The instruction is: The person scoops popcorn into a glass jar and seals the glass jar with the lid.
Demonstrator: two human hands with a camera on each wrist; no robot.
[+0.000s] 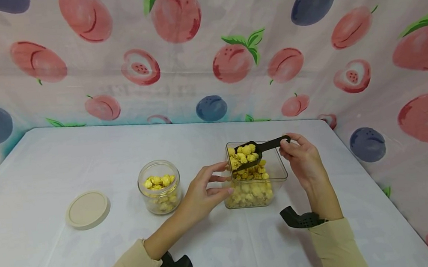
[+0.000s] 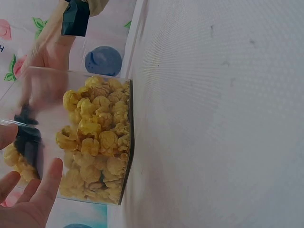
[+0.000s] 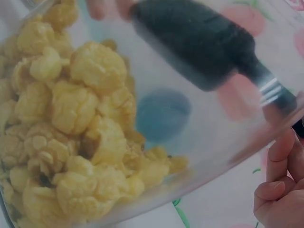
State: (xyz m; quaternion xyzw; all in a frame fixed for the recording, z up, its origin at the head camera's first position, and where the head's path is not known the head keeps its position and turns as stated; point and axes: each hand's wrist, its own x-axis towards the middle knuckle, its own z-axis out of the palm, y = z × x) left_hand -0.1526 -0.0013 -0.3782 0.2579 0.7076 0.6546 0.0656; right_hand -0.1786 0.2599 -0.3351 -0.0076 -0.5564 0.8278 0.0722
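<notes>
My right hand [image 1: 301,157] pinches the handle end of a black scoop [image 1: 274,143], which is loaded with yellow popcorn [image 1: 246,152]. The scoop's bowl lies within the mouth of a clear square container [image 1: 280,178], partly filled with more popcorn [image 3: 71,118]. My left hand [image 1: 204,190] has its fingers spread and extended against the container's left wall. Those fingertips [image 2: 55,167] show in front of the clear plastic in the left wrist view. In the right wrist view the scoop [image 3: 199,45] shows through the wall, above the heap.
Left of the container stands an open round jar [image 1: 160,192] partly filled with popcorn, close to my left forearm. A flat beige lid [image 1: 87,209] lies farther left on the white tabletop [image 1: 218,262]. A fruit-print cloth [image 1: 186,84] hangs behind and to the right.
</notes>
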